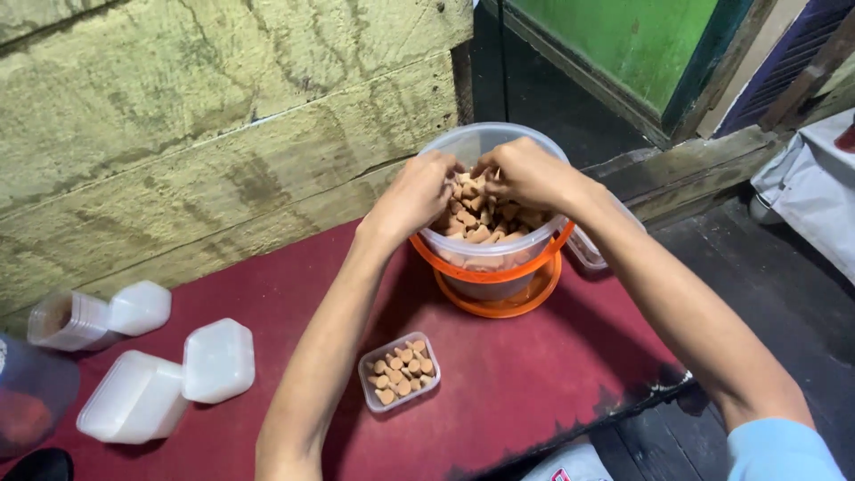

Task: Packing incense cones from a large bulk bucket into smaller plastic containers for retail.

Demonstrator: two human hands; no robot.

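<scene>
White lids (169, 374) stacked far left on red surface (534, 374). Small tray (399, 370) part-filled. Left hand (411, 198), right hand (525, 174) in clear bucket (492, 254), fingers clenched on biscuits (481, 223). Risk: overfull grab crumbles or spills pieces.

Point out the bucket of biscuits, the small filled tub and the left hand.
clear bucket (534, 141), head view, bare far rim.
small filled tub (399, 371), head view, biscuits inside.
left hand (417, 193), head view, back of hand.
</scene>
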